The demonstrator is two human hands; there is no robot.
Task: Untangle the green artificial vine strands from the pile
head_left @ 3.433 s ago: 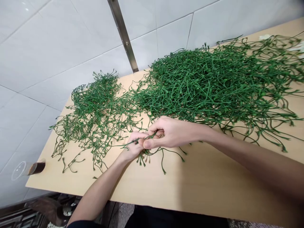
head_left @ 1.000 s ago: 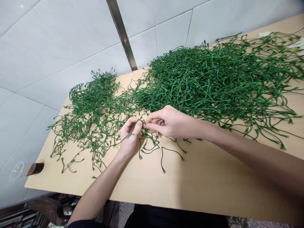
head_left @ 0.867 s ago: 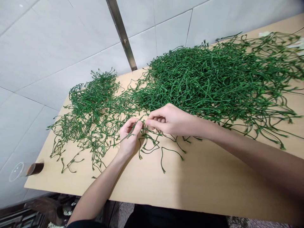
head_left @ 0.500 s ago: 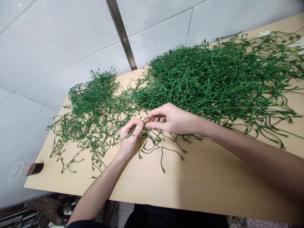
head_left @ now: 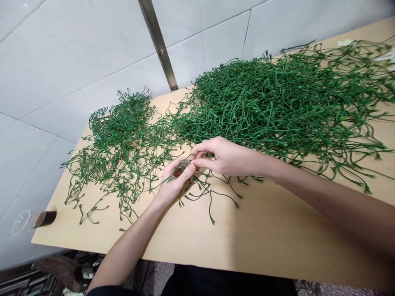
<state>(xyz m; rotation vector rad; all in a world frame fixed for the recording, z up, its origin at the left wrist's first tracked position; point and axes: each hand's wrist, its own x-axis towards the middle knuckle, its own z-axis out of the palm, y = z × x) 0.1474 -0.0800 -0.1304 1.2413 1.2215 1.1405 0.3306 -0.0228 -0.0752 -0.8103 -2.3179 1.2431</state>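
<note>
My left hand (head_left: 173, 181) and my right hand (head_left: 220, 155) meet over the near edge of the green stems. Between thumb and fingers, my left hand grips a thin green plastic stem (head_left: 173, 172) that lies across its palm side. The fingertips of my right hand are pinched together against the left thumb, also at the stem; its end there is partly hidden. Just below the hands several loose stems (head_left: 224, 194) with small budded tips lie on the table. Behind my right hand rises a large heap of the same stems (head_left: 262, 102).
A smaller tangled pile of stems (head_left: 120, 123) spreads over the left of the wooden table (head_left: 191, 242). A clear cup of dark liquid (head_left: 45, 218) stands at the left edge. Behind are a tiled wall (head_left: 77, 49) and a metal strip (head_left: 160, 49). White pieces (head_left: 344, 42) lie far right.
My left hand has shifted slightly right and its thumb has moved closer to my right fingertips. The stem now lies higher across the left fingers. The piles look the same.
</note>
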